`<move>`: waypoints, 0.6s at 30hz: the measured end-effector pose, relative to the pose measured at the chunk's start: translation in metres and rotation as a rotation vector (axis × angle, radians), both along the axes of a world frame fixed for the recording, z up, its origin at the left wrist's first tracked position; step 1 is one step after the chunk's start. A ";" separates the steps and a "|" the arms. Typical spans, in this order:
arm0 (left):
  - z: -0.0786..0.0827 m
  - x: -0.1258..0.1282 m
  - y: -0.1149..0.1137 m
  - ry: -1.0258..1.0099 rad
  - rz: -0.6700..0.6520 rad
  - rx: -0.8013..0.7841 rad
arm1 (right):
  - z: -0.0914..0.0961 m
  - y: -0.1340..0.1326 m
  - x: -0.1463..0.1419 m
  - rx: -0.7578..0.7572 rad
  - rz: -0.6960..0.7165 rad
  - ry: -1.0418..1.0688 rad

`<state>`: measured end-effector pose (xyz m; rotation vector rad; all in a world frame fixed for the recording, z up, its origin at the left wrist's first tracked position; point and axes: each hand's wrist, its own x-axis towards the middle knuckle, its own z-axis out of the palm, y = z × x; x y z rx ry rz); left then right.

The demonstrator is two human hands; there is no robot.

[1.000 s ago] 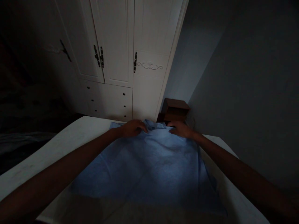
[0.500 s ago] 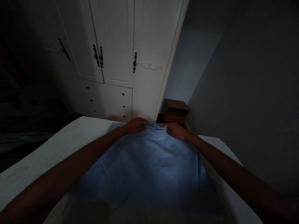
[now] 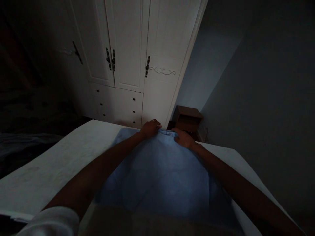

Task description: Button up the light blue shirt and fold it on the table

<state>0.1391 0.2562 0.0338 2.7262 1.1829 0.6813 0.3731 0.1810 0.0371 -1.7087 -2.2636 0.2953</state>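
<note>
A light blue garment (image 3: 159, 170) lies spread on a white surface (image 3: 61, 160) in a dim room. Both my arms reach forward over it to its far edge. My left hand (image 3: 149, 127) rests on the far left part of that edge with its fingers curled onto the cloth. My right hand (image 3: 182, 137) presses on the far right part of the edge, fingers bent down on the fabric. The two hands sit close together at what looks like the collar.
A white wardrobe (image 3: 137, 55) with dark handles and small drawers stands just beyond the surface. A brown wooden bedside cabinet (image 3: 188, 118) sits in the corner to its right. A grey wall runs along the right side. The left is dark.
Both hands have slid a little farther along the garment's far edge and closer together. The camera has shifted forward and left, and a white sleeve now shows at the bottom left.
</note>
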 end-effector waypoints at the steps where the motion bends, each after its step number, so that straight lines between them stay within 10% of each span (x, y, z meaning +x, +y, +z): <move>1: 0.001 -0.005 -0.001 -0.009 0.004 0.012 | 0.002 -0.003 0.004 -0.007 -0.006 0.001; 11: 0.010 -0.122 0.007 0.261 0.280 -0.210 | 0.006 -0.014 0.083 -0.324 -0.119 0.181; 18: 0.002 -0.188 0.016 0.043 0.344 -0.372 | 0.009 -0.024 0.102 -0.381 -0.163 0.364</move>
